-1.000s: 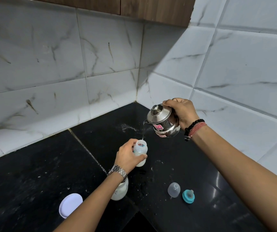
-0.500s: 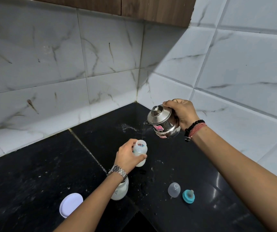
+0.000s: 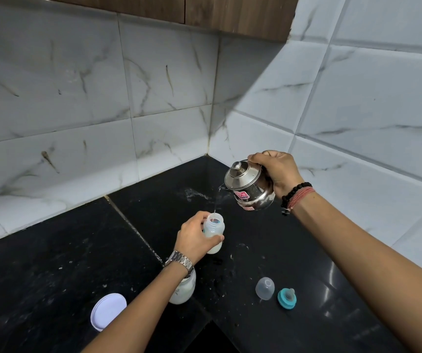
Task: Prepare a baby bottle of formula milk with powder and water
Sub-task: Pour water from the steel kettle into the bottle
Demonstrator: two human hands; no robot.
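From my head camera, my left hand point(image 3: 194, 238) is wrapped around the baby bottle point(image 3: 213, 233), thumb and fingers curled on its body, keeping it upright on the black counter point(image 3: 52, 263) near the middle of what I see. My right hand point(image 3: 276, 171) grips the handle side of the steel kettle point(image 3: 248, 187), held above the bottle at about 1 o'clock from it and tipped toward its open mouth.

Half a second ago no stream showed from the spout; now a thin stream of water point(image 3: 216, 200) runs again from the spout down into the bottle's neck. The kettle has tipped back into the pour. The bottle already looks cloudy white in its lower part, so I judge the powder is in and I am topping up the water, likely close to the level I want.

At 5 o'clock from the bottle lie the clear cap point(image 3: 264, 287) and, just beside it, the teal ring with teat point(image 3: 287, 298), both off and waiting. At 7 o'clock, partly under my left forearm, stands the powder jar point(image 3: 183, 293), with its white lid point(image 3: 108, 310) lying apart farther toward 8 o'clock. The stream is fine and the mouth narrow, so a wobble could wet the counter.
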